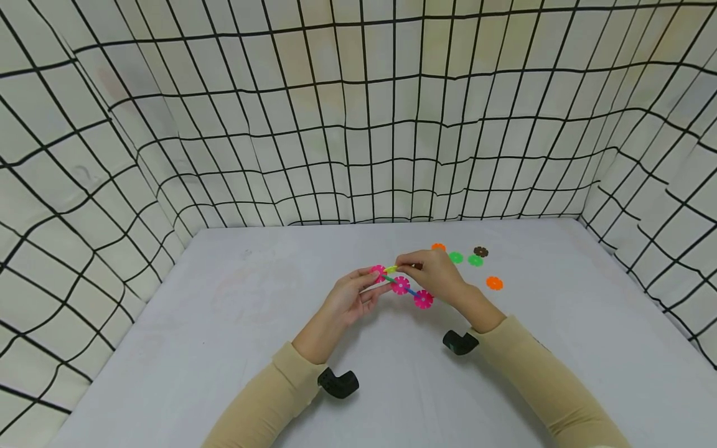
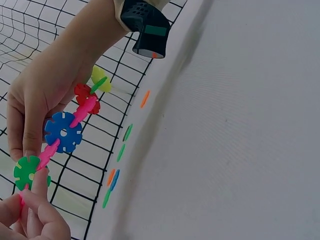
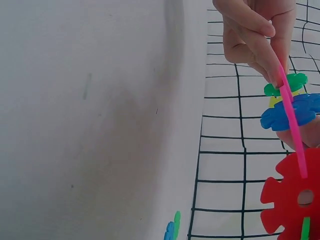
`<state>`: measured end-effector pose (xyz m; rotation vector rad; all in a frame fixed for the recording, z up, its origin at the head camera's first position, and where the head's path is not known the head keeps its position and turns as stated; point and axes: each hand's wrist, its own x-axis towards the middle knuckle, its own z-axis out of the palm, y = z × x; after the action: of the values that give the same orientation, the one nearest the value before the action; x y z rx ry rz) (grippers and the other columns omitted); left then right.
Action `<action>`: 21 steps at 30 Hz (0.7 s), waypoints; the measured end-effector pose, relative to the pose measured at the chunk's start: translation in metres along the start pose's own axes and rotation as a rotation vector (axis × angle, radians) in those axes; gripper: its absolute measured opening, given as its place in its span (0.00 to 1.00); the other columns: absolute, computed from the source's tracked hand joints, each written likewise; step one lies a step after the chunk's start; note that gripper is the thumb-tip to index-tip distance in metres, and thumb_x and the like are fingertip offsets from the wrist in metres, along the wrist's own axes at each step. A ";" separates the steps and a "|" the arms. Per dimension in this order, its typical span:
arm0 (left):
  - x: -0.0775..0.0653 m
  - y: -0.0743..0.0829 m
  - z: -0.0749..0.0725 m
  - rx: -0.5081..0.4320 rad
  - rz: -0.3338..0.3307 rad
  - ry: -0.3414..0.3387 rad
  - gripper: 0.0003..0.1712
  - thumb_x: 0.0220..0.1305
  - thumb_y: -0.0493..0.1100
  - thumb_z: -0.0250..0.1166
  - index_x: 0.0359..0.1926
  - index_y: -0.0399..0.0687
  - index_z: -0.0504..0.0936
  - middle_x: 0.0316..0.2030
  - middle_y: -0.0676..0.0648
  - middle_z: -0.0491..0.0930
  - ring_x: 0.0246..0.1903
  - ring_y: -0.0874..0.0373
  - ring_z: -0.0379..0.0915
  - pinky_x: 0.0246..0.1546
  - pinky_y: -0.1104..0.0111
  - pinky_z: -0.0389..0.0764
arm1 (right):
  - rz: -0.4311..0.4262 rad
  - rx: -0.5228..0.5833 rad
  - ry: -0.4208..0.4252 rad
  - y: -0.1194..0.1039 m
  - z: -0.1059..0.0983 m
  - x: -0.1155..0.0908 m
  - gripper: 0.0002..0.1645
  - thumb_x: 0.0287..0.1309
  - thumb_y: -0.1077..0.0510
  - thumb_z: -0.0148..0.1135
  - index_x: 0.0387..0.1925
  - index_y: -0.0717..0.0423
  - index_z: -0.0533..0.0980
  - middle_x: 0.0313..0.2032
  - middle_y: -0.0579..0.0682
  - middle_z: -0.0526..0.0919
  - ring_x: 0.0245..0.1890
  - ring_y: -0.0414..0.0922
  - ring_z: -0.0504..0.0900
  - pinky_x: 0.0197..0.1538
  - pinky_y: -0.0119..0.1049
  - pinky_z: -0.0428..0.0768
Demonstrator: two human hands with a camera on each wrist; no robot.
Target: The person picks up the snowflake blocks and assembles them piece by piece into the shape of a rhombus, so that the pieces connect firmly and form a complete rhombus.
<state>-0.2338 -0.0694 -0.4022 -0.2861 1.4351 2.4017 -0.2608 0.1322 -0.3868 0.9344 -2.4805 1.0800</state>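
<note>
A chain of slotted, flower-shaped plastic discs hangs between both hands over the white table. My left hand (image 1: pixel 348 300) pinches a pink disc (image 1: pixel 378 272) at its upper left end. From there the chain slants down to the right through a middle pink disc (image 1: pixel 400 285) and a blue disc (image 2: pixel 63 132) to another pink disc (image 1: pixel 423 299) under the right hand. My right hand (image 1: pixel 439 274) pinches a yellow disc (image 1: pixel 390 269), seen edge-on right at the left hand's pink disc. In the right wrist view, a red disc (image 3: pixel 285 200) stands close to the camera.
Loose discs lie on the table (image 1: pixel 224 323) beyond the right hand: an orange disc (image 1: pixel 495 283), a brown disc (image 1: pixel 480 251), two green ones and another orange one. Each sleeve carries a black wrist camera (image 1: pixel 338 383). White walls with black grid netting (image 1: pixel 358 124) surround the table's back and sides.
</note>
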 end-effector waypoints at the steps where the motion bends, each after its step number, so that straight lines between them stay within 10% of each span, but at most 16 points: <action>1: 0.000 0.000 0.000 -0.001 0.000 0.002 0.02 0.77 0.36 0.58 0.46 0.42 0.73 0.37 0.46 0.85 0.31 0.60 0.86 0.26 0.77 0.77 | -0.010 -0.004 0.003 0.000 0.000 0.000 0.08 0.58 0.68 0.73 0.41 0.65 0.87 0.37 0.54 0.90 0.31 0.46 0.85 0.37 0.36 0.85; 21: -0.001 0.001 0.000 0.021 -0.001 0.006 0.02 0.76 0.36 0.59 0.46 0.42 0.75 0.37 0.45 0.87 0.31 0.60 0.87 0.24 0.78 0.77 | -0.134 -0.083 0.073 0.002 0.004 -0.003 0.08 0.54 0.69 0.75 0.38 0.65 0.87 0.29 0.52 0.88 0.24 0.45 0.81 0.30 0.30 0.81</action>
<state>-0.2329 -0.0700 -0.4007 -0.2890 1.4613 2.3851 -0.2595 0.1315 -0.3922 1.0026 -2.3480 0.9441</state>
